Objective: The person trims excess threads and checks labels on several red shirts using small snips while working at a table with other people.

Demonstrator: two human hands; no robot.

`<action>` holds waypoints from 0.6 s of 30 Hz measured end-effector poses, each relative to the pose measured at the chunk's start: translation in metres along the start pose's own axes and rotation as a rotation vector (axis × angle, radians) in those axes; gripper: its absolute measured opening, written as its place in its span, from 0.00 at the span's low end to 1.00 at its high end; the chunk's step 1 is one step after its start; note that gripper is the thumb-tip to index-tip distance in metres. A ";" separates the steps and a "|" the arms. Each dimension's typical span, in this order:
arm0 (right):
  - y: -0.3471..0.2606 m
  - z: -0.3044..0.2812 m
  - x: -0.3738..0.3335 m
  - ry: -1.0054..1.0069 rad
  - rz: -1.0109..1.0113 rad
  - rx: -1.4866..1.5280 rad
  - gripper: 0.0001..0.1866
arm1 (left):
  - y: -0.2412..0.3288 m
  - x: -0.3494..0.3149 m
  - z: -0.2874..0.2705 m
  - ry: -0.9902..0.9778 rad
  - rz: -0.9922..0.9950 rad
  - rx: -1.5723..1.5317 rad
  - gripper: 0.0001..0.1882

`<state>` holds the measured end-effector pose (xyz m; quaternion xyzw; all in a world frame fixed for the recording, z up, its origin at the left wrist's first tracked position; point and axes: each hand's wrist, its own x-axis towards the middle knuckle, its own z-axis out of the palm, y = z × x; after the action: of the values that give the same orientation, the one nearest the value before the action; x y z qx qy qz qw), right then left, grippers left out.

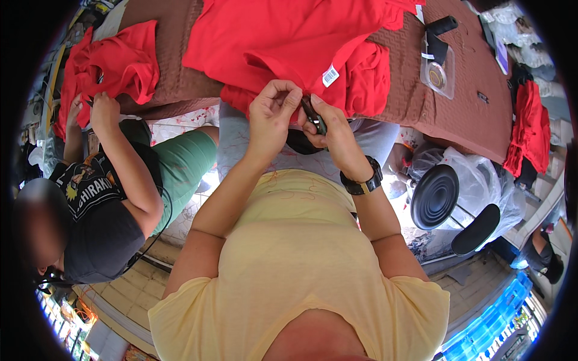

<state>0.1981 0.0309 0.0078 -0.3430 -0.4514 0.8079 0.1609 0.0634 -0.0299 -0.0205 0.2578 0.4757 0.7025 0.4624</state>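
Note:
A heap of red cloth garments lies in front of me and hangs over the near table edge. A white printed label shows on it. My right hand is wrapped round small dark thread snips, their tip up against the red cloth. Just left of them my left hand has thumb and forefinger pinched together at the cloth's lower edge. Whatever lies between those fingertips is too small to make out.
A brown quilted cover spreads over the table. To the right are a clear plastic tray, a black thread cone and a round black stool seat. At left a co-worker's hands handle another red garment.

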 end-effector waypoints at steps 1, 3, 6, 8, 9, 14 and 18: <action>-0.001 0.000 0.001 -0.001 0.011 0.024 0.26 | 0.000 -0.001 0.001 0.006 -0.002 -0.006 0.04; -0.005 0.003 0.004 -0.004 0.030 0.069 0.25 | 0.002 -0.002 0.004 0.016 -0.003 -0.019 0.04; -0.006 0.000 0.007 -0.018 0.082 0.154 0.25 | -0.001 -0.001 0.004 0.003 0.037 -0.019 0.04; -0.008 0.001 0.009 -0.007 0.063 0.131 0.25 | -0.001 -0.002 0.003 -0.006 0.025 -0.029 0.03; -0.008 0.001 0.009 -0.001 0.053 0.120 0.25 | -0.001 -0.002 0.003 -0.010 0.018 -0.035 0.03; 0.001 -0.007 0.016 -0.087 -0.013 0.159 0.23 | -0.011 0.002 -0.005 0.008 0.062 -0.030 0.03; -0.003 -0.005 -0.006 0.169 -0.453 -0.179 0.21 | 0.001 0.001 -0.006 0.022 -0.056 -0.315 0.07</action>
<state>0.2057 0.0322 0.0107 -0.3125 -0.5713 0.6765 0.3441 0.0582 -0.0320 -0.0224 0.1609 0.3717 0.7581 0.5111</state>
